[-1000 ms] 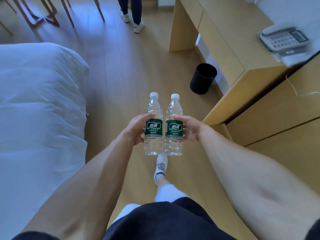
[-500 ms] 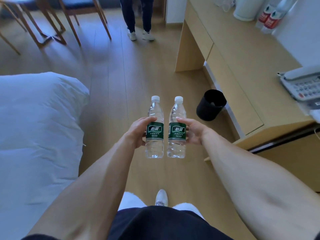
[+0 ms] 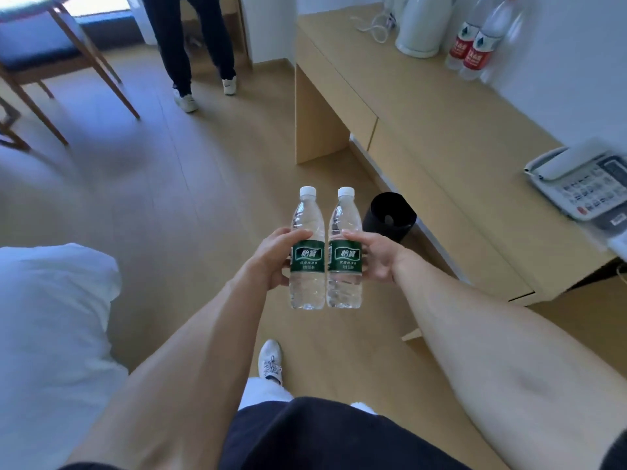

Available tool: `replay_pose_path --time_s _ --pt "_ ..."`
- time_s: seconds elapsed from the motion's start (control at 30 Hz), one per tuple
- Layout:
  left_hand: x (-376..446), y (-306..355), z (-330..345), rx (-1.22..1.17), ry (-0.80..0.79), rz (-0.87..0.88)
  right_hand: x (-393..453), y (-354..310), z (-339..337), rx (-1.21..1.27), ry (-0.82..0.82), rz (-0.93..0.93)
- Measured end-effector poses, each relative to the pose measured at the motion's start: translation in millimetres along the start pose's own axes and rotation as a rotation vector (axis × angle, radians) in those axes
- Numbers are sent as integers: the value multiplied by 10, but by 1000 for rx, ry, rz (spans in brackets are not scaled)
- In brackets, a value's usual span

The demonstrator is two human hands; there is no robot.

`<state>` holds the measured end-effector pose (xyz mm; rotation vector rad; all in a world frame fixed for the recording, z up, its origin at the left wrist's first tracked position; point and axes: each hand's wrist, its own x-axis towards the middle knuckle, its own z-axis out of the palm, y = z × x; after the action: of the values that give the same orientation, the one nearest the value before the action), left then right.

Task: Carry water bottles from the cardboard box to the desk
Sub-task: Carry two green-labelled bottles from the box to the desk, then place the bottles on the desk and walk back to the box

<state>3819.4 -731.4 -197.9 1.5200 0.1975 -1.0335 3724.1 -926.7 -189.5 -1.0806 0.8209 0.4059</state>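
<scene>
Two clear water bottles with green labels and white caps stand upright side by side in the air over the wooden floor. My left hand [image 3: 271, 259] grips the left bottle [image 3: 307, 266] around its label. My right hand [image 3: 376, 257] grips the right bottle [image 3: 344, 266] the same way. The two bottles nearly touch. The light wooden desk [image 3: 451, 137] runs along the wall to the right of my hands. The cardboard box is out of sight.
On the desk stand a white kettle [image 3: 420, 25], two red-labelled bottles [image 3: 475, 45] and a telephone [image 3: 583, 184]. A black bin [image 3: 390, 215] sits on the floor by the desk. A white bed [image 3: 51, 334] lies left. A person [image 3: 193, 45] and a chair [image 3: 44, 56] stand ahead.
I have walked forward with both bottles held the same way. More of the desk top, with the kettle and red-labelled bottles, has come into view, and the bed has slid back left.
</scene>
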Motion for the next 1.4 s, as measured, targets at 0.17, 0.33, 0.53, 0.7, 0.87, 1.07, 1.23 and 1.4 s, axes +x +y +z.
replay_pose_path --time_s 0.17,0.33,0.53,0.7,0.87,1.07,1.23,1.4 --pt "493 783 -103 106 -111 12 278 -602 88 104 43 -93" --pt "940 1447 37 199 -220 47 429 -1048 -20 187 144 -177" --pt "1386 2021 612 248 -380 84 425 -1391 -388 317 299 -229" --pt "1727 2453 1239 310 -496 103 403 -1674 -858 478 392 -306" --pt "2048 2748 1891 422 -575 100 402 -1986 -1342 515 496 -367" --pt "2326 3034 2554 521 -665 125 345 -2252 -1825 577 579 -415" --pt "2515 3268 2956 601 -791 147 351 -2408 -2111 663 632 -466" --pt "2863 3500 3278 632 -923 151 449 -2659 -2322 649 729 -498"
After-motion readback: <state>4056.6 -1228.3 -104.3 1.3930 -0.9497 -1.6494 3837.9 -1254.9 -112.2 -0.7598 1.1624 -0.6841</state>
